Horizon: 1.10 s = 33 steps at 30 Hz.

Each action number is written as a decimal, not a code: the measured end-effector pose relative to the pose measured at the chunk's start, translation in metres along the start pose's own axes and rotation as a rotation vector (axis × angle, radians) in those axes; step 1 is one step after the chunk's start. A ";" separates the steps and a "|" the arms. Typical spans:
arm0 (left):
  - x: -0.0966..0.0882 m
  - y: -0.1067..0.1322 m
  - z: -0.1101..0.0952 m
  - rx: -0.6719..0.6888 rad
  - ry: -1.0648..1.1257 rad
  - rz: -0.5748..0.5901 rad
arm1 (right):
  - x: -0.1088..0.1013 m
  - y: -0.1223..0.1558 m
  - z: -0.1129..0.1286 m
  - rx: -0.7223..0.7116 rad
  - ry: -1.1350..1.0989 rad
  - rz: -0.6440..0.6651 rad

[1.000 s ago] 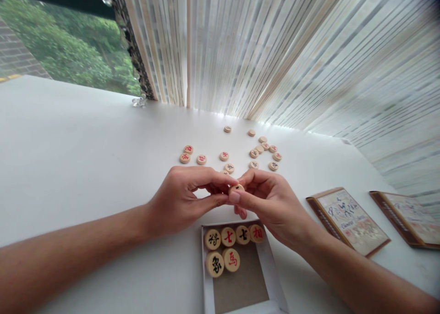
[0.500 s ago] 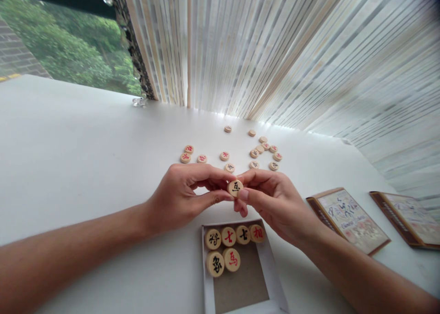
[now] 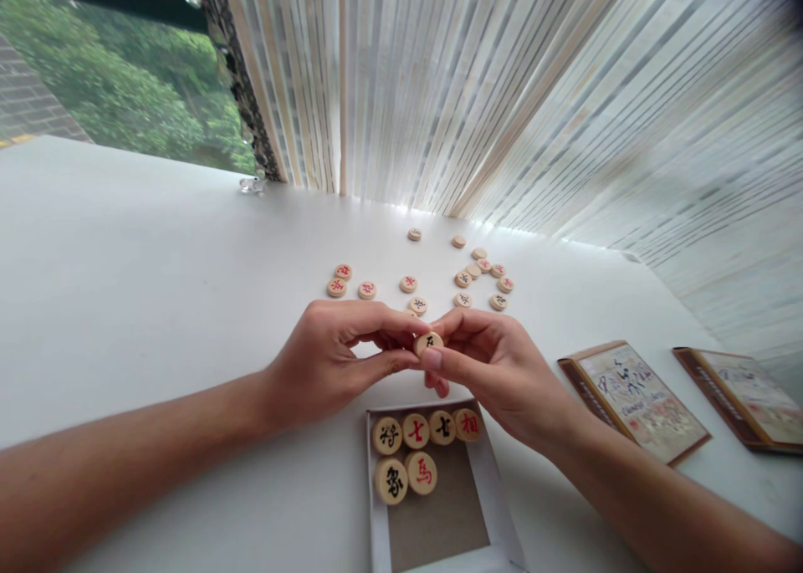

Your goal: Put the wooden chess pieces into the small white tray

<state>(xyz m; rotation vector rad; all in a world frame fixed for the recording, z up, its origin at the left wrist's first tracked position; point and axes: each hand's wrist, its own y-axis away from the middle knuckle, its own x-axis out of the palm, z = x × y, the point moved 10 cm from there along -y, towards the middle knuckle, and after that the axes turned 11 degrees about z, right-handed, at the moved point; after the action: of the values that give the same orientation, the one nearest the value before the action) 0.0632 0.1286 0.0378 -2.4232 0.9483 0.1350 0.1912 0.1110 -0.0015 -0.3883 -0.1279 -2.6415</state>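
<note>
A round wooden xiangqi piece [image 3: 427, 343] with a black character is pinched between my left hand [image 3: 332, 360] and my right hand [image 3: 495, 381], its face tilted toward me. Below my hands lies an open white box [image 3: 379, 523] with a brown card floor, holding several larger xiangqi pieces [image 3: 416, 431] marked in red and black. Beyond my fingers, several small wooden pieces [image 3: 408, 283] lie scattered on the white table [image 3: 125, 263], and one [image 3: 410, 312] is partly hidden behind my left hand.
Two flat illustrated Chinese chess packets [image 3: 633, 401] [image 3: 740, 397] lie at the right of the table. A striped curtain [image 3: 502, 96] rises behind the far edge, beside a window [image 3: 106, 79] showing trees. A small glass object [image 3: 252, 185] stands at the far edge.
The held piece has turned from nearly edge-on to face-up since the oldest frame. Since the latest earlier frame it has dropped slightly. The box and scattered pieces keep their places.
</note>
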 end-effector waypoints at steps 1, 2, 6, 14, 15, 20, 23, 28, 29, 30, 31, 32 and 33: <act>-0.001 0.000 0.000 -0.003 0.004 -0.005 | 0.000 0.000 0.001 -0.005 0.002 0.007; -0.001 0.000 0.000 -0.005 0.007 -0.007 | 0.000 0.000 0.001 -0.010 0.003 0.013; 0.000 0.000 0.001 -0.003 0.027 0.000 | 0.001 0.000 0.003 -0.033 0.009 0.045; 0.004 -0.001 -0.003 0.055 0.008 0.058 | -0.001 0.001 0.006 -0.069 0.095 0.006; 0.005 -0.001 -0.004 0.058 0.018 0.062 | -0.001 0.001 0.007 -0.075 0.114 0.000; 0.002 -0.001 -0.002 0.047 0.048 0.029 | 0.001 0.002 0.014 -0.125 0.152 -0.011; -0.002 0.000 0.003 0.017 0.051 -0.029 | 0.000 0.004 0.017 -0.161 0.198 -0.039; -0.005 0.002 0.007 -0.022 0.064 -0.090 | -0.005 0.009 0.024 -0.241 0.323 -0.096; -0.005 0.001 0.007 -0.024 0.068 -0.092 | -0.006 0.011 0.026 -0.261 0.361 -0.112; -0.005 0.001 0.007 -0.025 0.072 -0.095 | -0.006 0.013 0.028 -0.283 0.401 -0.126; -0.006 0.001 0.007 -0.029 0.076 -0.097 | -0.006 0.015 0.030 -0.309 0.441 -0.135; -0.006 0.000 0.007 -0.034 0.081 -0.099 | -0.005 0.017 0.033 -0.338 0.480 -0.138; -0.006 0.000 0.008 -0.041 0.086 -0.102 | -0.003 0.019 0.035 -0.369 0.520 -0.135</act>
<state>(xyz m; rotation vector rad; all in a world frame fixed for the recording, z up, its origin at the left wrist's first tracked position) 0.0593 0.1363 0.0327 -2.5274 0.8640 0.0144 0.2115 0.1009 0.0313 0.2088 0.5200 -2.8003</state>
